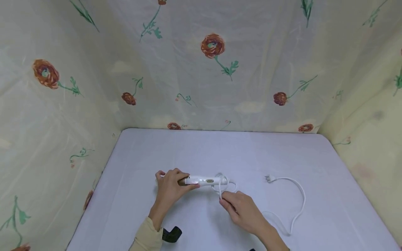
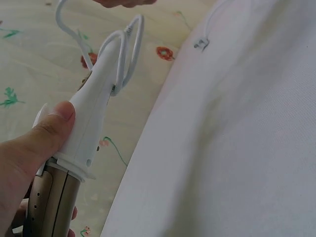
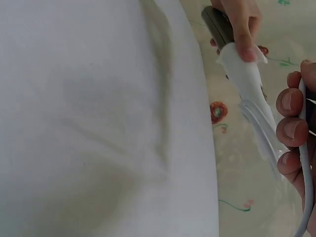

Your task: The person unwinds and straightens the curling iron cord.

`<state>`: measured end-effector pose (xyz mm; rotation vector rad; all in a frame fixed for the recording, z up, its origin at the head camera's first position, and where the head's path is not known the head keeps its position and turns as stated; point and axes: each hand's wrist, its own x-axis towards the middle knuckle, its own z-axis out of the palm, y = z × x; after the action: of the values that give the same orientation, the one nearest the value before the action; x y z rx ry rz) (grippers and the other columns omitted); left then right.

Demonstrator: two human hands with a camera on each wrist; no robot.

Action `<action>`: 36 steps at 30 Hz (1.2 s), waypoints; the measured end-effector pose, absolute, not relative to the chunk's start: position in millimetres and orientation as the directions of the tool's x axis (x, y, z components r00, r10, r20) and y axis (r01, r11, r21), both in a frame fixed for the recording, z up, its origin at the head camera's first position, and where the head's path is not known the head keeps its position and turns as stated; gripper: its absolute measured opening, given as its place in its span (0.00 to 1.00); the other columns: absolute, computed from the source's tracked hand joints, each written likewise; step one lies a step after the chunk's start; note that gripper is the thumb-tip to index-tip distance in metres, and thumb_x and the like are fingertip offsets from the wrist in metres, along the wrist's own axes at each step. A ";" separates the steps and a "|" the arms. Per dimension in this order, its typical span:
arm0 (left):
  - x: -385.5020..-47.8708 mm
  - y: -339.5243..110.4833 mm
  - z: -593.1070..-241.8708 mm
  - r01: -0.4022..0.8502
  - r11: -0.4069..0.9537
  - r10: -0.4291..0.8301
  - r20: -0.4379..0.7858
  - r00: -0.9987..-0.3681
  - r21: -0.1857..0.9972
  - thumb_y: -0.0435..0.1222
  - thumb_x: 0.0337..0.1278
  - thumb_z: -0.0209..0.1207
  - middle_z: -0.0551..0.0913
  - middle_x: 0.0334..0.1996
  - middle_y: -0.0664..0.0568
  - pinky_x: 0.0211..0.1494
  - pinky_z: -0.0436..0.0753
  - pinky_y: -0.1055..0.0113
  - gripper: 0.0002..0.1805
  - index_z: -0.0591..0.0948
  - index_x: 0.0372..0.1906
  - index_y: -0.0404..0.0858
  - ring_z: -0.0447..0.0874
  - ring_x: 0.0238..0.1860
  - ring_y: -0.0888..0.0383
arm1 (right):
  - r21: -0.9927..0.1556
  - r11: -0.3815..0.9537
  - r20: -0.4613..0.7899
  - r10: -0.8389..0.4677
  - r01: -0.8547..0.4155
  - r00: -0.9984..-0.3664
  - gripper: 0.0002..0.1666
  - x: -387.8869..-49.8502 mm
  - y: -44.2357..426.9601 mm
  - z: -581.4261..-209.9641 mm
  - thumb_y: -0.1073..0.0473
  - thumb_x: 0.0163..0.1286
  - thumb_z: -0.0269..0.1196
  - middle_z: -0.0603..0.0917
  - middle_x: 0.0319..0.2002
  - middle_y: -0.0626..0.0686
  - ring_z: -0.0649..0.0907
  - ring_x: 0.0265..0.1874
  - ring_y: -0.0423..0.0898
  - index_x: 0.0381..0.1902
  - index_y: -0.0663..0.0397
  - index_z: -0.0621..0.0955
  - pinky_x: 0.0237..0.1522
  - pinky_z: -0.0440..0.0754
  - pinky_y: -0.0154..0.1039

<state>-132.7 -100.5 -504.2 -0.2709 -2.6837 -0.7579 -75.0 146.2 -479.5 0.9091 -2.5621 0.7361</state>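
Observation:
My left hand (image 1: 169,186) grips a white-handled curling iron (image 1: 204,181) around the joint of handle and barrel, holding it roughly level above the table. In the left wrist view the thumb presses the white handle (image 2: 91,123), and the bronze barrel (image 2: 54,202) shows below it. Loops of white power cord (image 2: 121,64) pass around the handle's tail end. Just right of that end, my right hand (image 1: 242,211) pinches the cord; the right wrist view shows the cord (image 3: 307,185) running between its thumb and curled fingers. The two-pronged plug (image 1: 270,179) lies on the table at right.
The white-covered table (image 1: 201,150) is enclosed at the back and sides by floral cloth (image 1: 251,62). The cord's free length (image 1: 303,198) curves across the table to the right of my right hand. A black piece (image 1: 172,234) sits at the left cuff.

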 end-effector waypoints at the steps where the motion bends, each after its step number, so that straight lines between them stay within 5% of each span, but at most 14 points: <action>1: -132.4 -100.8 -504.0 0.283 0.841 0.103 0.377 -0.920 0.461 0.63 0.28 0.70 0.82 0.27 0.61 0.54 0.57 0.46 0.29 0.88 0.38 0.50 0.73 0.27 0.64 | -0.348 0.667 0.463 -0.488 -0.658 -0.740 0.14 -77.7 148.8 -477.5 0.58 0.66 0.61 0.60 0.17 0.32 0.58 0.18 0.28 0.23 0.39 0.70 0.24 0.57 0.23; 13: -128.7 -102.3 -505.7 0.397 0.799 0.205 0.416 -0.886 0.452 0.63 0.28 0.70 0.80 0.27 0.64 0.54 0.57 0.49 0.25 0.88 0.36 0.53 0.72 0.26 0.69 | -0.260 0.703 0.488 -0.496 -0.662 -0.718 0.08 -116.0 173.0 -462.8 0.60 0.64 0.62 0.65 0.18 0.34 0.61 0.19 0.30 0.28 0.42 0.75 0.26 0.59 0.27; 19: -128.6 -105.8 -503.7 0.441 0.768 0.244 0.425 -0.872 0.465 0.65 0.31 0.67 0.80 0.28 0.65 0.54 0.57 0.50 0.26 0.88 0.36 0.54 0.73 0.28 0.69 | -0.349 0.711 0.413 -0.468 -0.610 -0.781 0.09 -128.0 175.8 -470.4 0.59 0.68 0.59 0.64 0.17 0.34 0.62 0.18 0.31 0.27 0.41 0.74 0.28 0.61 0.30; 27: -130.9 -109.6 -504.2 0.469 0.746 0.259 0.443 -0.859 0.473 0.64 0.32 0.67 0.81 0.30 0.65 0.54 0.57 0.50 0.26 0.88 0.37 0.53 0.75 0.29 0.67 | -0.608 0.623 0.244 -0.443 -0.492 -0.862 0.11 -140.1 181.6 -490.7 0.55 0.74 0.51 0.65 0.19 0.37 0.66 0.20 0.32 0.28 0.40 0.72 0.24 0.65 0.30; 36: -129.6 -107.4 -505.4 0.482 0.730 0.267 0.446 -0.854 0.485 0.64 0.32 0.67 0.82 0.31 0.65 0.55 0.56 0.49 0.25 0.88 0.37 0.54 0.77 0.32 0.67 | -0.597 0.684 0.108 -0.450 -0.420 -0.886 0.04 -138.7 171.2 -507.8 0.54 0.71 0.56 0.77 0.26 0.37 0.74 0.27 0.36 0.34 0.36 0.76 0.33 0.72 0.33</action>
<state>-129.6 -107.4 -505.4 -0.5805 -2.5864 -0.8644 -138.7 171.2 -507.8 0.7565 -2.9255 1.0180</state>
